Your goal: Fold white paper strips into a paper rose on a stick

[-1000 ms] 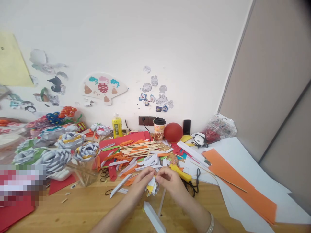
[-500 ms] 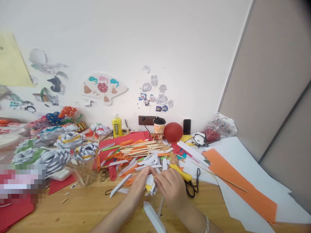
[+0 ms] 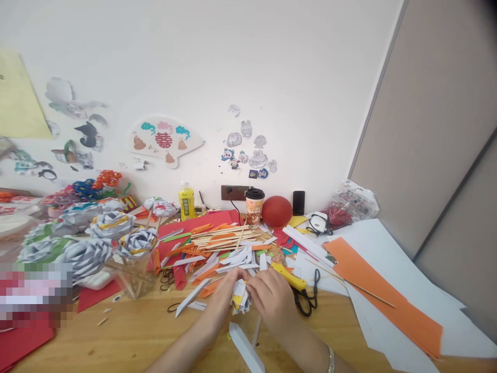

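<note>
Between my two hands is a small white-and-yellow folded paper flower (image 3: 240, 297), held just above the wooden table. My left hand (image 3: 222, 296) is closed on its left side, with fingertips at the top. My right hand (image 3: 271, 294) pinches it from the right, fingers bent; the fingertips are partly hidden behind the flower. Below it lie a folded white paper strip (image 3: 245, 346) and a thin narrow strip (image 3: 257, 331). Just beyond my hands is a heap of folded white paper strips (image 3: 243, 257), mixed with orange, green and red ones.
A yellow hot glue gun (image 3: 289, 276) with a black cord lies right of my hands. Wooden sticks (image 3: 221, 237) top the heap. Finished paper flowers (image 3: 86, 256) stand at left by a clear cup (image 3: 135, 277). Orange paper (image 3: 388, 295) covers white sheets at right. A drink cup (image 3: 254, 208) and red balloon (image 3: 277, 211) stand behind.
My right hand has shifted very slightly, its fingers curling a little closer over the flower. The flower and my left hand stay almost in the same place.
</note>
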A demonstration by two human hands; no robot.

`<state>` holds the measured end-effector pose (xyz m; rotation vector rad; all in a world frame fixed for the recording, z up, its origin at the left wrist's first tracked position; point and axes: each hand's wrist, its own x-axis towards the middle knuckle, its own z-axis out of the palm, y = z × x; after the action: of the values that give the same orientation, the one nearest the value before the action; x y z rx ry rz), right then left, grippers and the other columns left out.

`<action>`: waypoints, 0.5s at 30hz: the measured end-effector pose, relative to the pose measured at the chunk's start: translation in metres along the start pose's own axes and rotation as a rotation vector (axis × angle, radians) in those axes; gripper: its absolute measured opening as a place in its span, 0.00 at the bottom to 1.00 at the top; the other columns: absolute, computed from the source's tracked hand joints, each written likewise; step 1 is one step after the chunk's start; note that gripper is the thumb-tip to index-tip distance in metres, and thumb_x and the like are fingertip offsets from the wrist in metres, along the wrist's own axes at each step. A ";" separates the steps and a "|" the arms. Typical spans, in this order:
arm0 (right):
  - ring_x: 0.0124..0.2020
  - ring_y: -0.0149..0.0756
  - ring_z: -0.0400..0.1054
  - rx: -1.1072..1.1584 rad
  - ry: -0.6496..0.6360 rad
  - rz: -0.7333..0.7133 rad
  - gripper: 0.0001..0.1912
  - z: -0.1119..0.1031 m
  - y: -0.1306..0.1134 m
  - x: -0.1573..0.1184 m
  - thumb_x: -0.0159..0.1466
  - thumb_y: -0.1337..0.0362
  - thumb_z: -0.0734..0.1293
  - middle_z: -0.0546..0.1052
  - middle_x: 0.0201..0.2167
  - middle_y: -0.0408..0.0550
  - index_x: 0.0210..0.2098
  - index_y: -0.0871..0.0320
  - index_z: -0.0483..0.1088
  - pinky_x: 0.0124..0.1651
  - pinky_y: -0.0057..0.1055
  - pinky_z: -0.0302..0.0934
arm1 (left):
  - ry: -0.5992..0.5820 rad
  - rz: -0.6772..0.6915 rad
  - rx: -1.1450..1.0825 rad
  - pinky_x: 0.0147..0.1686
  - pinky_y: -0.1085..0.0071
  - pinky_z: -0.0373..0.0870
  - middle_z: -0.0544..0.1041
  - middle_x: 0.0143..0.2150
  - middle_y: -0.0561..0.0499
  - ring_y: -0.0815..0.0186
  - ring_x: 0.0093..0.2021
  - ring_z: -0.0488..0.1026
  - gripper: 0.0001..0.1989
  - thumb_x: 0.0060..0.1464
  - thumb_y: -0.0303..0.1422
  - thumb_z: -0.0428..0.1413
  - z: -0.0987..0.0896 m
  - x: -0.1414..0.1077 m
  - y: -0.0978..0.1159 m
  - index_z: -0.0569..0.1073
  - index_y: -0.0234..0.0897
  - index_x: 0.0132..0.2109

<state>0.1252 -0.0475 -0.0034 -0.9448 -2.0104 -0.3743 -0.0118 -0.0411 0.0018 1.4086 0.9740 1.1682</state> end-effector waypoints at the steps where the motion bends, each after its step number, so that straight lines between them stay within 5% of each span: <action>1: 0.26 0.33 0.58 -0.033 0.002 -0.017 0.15 0.001 0.000 0.000 0.66 0.67 0.53 0.67 0.23 0.45 0.27 0.59 0.66 0.29 0.30 0.49 | 0.005 -0.004 -0.025 0.27 0.74 0.60 0.64 0.26 0.56 0.69 0.26 0.60 0.16 0.55 0.43 0.40 0.000 0.000 0.000 0.64 0.38 0.29; 8: 0.28 0.34 0.59 0.019 0.009 0.079 0.11 0.001 0.004 -0.003 0.64 0.68 0.56 0.67 0.25 0.46 0.29 0.58 0.68 0.30 0.30 0.51 | -0.011 -0.013 -0.152 0.29 0.73 0.62 0.66 0.24 0.55 0.67 0.26 0.63 0.10 0.49 0.36 0.45 0.001 0.002 0.006 0.68 0.37 0.32; 12: 0.33 0.34 0.61 0.239 -0.035 0.111 0.08 -0.004 0.007 0.000 0.64 0.66 0.57 0.68 0.30 0.46 0.34 0.57 0.68 0.34 0.29 0.55 | -0.001 0.000 -0.006 0.36 0.71 0.63 0.70 0.31 0.53 0.64 0.33 0.66 0.10 0.51 0.36 0.45 -0.003 0.001 0.010 0.69 0.38 0.35; 15: 0.33 0.33 0.61 0.315 -0.098 0.070 0.07 -0.007 0.009 0.002 0.63 0.65 0.59 0.68 0.31 0.45 0.34 0.56 0.68 0.34 0.30 0.56 | -0.009 -0.036 0.108 0.31 0.71 0.65 0.71 0.35 0.51 0.61 0.37 0.66 0.12 0.52 0.38 0.44 -0.006 -0.001 0.012 0.69 0.39 0.34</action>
<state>0.1357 -0.0447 0.0016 -0.8440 -2.0422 0.0287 -0.0180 -0.0422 0.0132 1.4745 1.0658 1.0957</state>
